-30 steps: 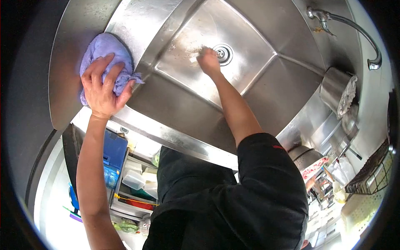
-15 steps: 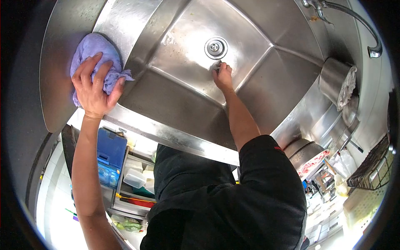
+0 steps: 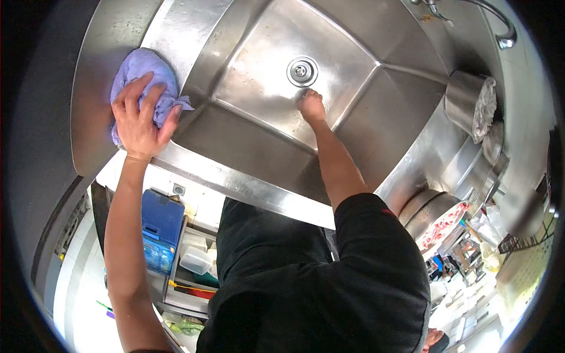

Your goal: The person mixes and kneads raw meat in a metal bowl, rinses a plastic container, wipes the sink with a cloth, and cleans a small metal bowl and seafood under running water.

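My left hand (image 3: 140, 120) presses on a bunched purple cloth (image 3: 144, 67), its fingers bent over the cloth. The cloth lies on the metal ledge left of the sink. Down inside the steel sink (image 3: 247, 132), my right hand (image 3: 312, 107) is closed just below the round drain (image 3: 302, 71), close to the sink floor. A small grey wad (image 3: 302, 93) shows dimly at its fingertips; most of it is hidden, and its kind cannot be made out. The sink floor looks wet and shiny.
A curved tap (image 3: 505, 40) hangs at the upper right. Along the right ledge stand a metal pot (image 3: 465, 103) and a large pan (image 3: 438, 226) with red and white pieces. A blue box (image 3: 162, 217) sits below the ledge. Part of another person (image 3: 434, 340) shows at the lower right.
The view has shifted slightly. My left hand stays on the cloth. My right hand has turned a little by the drain, and the grey wad is now more hidden. A person has come into view.
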Tool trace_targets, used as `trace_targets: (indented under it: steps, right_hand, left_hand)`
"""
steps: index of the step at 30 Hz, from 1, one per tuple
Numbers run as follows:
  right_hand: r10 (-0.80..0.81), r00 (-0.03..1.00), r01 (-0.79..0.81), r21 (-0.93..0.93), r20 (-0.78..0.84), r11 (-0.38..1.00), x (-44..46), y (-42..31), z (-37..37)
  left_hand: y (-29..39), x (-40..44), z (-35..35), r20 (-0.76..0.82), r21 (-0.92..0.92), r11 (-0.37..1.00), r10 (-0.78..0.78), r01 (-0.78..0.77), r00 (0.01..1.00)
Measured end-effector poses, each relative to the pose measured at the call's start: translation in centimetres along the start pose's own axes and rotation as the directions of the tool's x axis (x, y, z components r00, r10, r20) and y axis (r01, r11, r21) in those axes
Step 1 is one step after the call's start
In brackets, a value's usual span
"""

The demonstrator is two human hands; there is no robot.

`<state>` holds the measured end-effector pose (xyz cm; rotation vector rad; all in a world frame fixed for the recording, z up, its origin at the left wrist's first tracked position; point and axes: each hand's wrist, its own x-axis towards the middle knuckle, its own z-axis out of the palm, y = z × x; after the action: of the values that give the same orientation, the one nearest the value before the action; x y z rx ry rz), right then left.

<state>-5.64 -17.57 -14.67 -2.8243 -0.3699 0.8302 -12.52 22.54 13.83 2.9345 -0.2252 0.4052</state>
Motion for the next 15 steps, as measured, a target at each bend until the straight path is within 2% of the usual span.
trace_targets:
  steps: [2, 4, 5, 6, 8, 10, 12, 13, 14, 15]
  right_hand:
    - [-0.026, 0.999, 0.025, -0.026, -0.027, 0.999, -0.6, 0.2, -2.2]
    - [0.163, 0.969, -0.11, 0.262, -0.187, 0.959, -0.5, 1.5, -1.7]
    - [0.127, 0.955, -0.049, 0.278, -0.269, 0.959, -1.0, 2.5, -1.6]
    - [0.137, 0.948, -0.054, 0.28, -0.288, 0.958, -1.6, 2.7, -2.7]
    - [0.227, 0.956, -0.106, 0.501, -0.186, 0.859, -3.7, 2.2, -5.7]
    - [0.257, 0.942, -0.1, 0.55, -0.216, 0.829, -6.5, 1.3, -8.9]
    - [0.257, 0.927, 0.0, 0.688, -0.271, 0.725, -9.9, 0.2, -12.1]
    - [0.299, 0.925, -0.003, 0.783, -0.234, 0.622, -11.4, -0.1, -12.9]
    - [0.327, 0.905, 0.014, 0.788, -0.271, 0.616, -13.1, -0.2, -13.7]
    - [0.324, 0.92, 0.084, 0.918, -0.221, 0.387, -15.4, -1.1, -15.2]
  left_hand:
    - [-0.1, 0.0, 0.0, -0.009, -0.004, 1.0, 0.013, -0.013, 1.0]
    - [0.1, 0.0, -0.2, -0.016, -0.001, 1.0, 0.011, -0.011, 1.0]
    - [0.3, 0.0, -0.3, -0.028, -0.004, 1.0, 0.027, -0.027, 0.999]
    - [0.5, 0.1, -0.4, -0.038, 0.005, 1.0, 0.017, -0.017, 0.999]
    - [0.7, 0.1, -0.8, -0.06, 0.015, 0.999, 0.032, -0.031, 0.998]
    - [1.0, -0.1, -0.8, -0.046, 0.027, 1.0, -0.01, 0.011, 0.999]
    - [1.2, -0.6, -0.8, -0.069, 0.033, 0.999, 0.017, -0.015, 0.997]
    - [1.3, -0.6, -1.0, -0.065, 0.039, 0.999, 0.004, -0.001, 0.998]
    - [1.4, -0.5, -1.2, -0.064, 0.044, 0.999, -0.004, 0.007, 0.998]
    - [1.5, -0.7, -1.4, -0.048, 0.049, 0.999, -0.016, 0.018, 0.999]
